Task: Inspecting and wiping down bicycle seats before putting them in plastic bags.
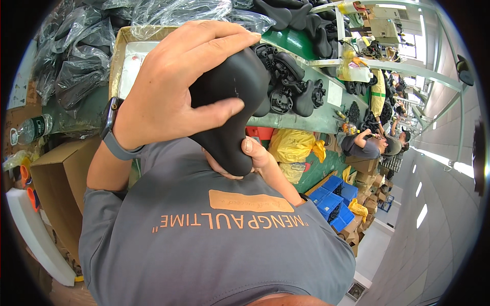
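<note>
Left hand spread wide, thumb and fingers laid over the broad end of a black bicycle seat; narrow end gripped by the curled right hand. Smooth, faintly glossy surface, small pale marks noted; seat held up before the shirt, beside the desk.

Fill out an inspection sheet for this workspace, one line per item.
Surface: green bench top, crowded with parts.
Job's things: black saddle, a small pale mark on its cover.
Grip: left hand spread across the wide end; right hand at the narrow end, thumb on top.
Clutter: clear plastic wrapping over dark items; a bottle at far left; a cardboard box below.
Cables: none clearly made out.
Surroundings: yellow bags and blue bins to the right; other people beyond.
</note>
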Motion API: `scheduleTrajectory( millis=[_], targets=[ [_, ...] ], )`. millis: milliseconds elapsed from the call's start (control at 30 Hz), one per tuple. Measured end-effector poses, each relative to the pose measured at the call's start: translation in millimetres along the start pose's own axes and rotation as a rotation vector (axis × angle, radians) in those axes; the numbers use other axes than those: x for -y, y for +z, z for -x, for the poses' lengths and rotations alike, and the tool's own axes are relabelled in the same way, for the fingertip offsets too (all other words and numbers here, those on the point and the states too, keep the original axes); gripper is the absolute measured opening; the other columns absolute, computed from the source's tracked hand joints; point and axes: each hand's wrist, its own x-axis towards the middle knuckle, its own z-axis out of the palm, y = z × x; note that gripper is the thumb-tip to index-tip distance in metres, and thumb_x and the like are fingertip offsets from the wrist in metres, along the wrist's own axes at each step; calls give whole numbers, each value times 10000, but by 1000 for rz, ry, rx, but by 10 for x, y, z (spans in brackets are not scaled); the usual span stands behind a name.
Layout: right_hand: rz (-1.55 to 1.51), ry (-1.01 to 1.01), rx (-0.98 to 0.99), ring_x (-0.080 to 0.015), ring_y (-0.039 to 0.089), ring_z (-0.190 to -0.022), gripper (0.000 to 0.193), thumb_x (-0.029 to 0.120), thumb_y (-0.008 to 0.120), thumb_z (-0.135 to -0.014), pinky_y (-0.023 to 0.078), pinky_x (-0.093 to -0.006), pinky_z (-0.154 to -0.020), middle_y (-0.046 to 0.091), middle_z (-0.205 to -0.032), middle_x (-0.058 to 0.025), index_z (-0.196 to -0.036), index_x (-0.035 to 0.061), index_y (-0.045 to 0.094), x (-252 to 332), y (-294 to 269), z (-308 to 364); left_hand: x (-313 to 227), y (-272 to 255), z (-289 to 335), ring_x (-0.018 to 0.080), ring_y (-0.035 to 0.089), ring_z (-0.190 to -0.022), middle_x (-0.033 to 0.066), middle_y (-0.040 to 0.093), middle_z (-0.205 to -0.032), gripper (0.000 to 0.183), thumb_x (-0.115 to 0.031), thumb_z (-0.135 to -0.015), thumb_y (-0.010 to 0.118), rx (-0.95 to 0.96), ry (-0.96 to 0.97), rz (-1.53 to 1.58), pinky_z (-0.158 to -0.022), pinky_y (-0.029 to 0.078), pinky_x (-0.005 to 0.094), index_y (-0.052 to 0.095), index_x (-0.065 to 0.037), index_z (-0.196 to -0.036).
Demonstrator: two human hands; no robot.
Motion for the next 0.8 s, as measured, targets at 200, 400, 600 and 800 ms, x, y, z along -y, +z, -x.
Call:
scheduleTrajectory(
  millis=[200,400,600,800],
  targets=[
    [-127,56,16,-180,601,-555,853,694,678,-971,469,-288,-429,641,-857,-182,-1213,-118,589,-105,-151,67,-100,47,21,375,656,-1247,171,681,-1367,791,-194,-652,864,-24,-35,-87,-1054,530,470,698,-34,-1408],
    [-157,54,53,-186,597,-552,838,681,664,-991,463,-290,-429,640,-859,-185,-1240,-115,587,-73,-126,97,-25,89,29,369,671,-1224,175,696,-1355,625,-166,-764,768,-33,-15,-74,-1040,542,451,723,-23,-1372],
    [-225,52,14,-191,600,-562,860,681,667,-1000,468,-291,-434,641,-872,-196,-1289,-125,580,-68,-122,117,121,199,71,363,679,-1216,165,718,-1340,476,-197,-894,751,-41,-57,-46,-1047,538,441,740,-36,-1342],
    [-481,182,-407,-152,522,-515,940,743,500,-1044,432,-262,-420,616,-882,-153,-1416,-121,503,-137,-263,15,217,597,187,387,641,-1290,172,668,-1427,786,-449,-827,901,-8,-197,-327,-1085,519,475,651,-46,-1455]
  ],
)
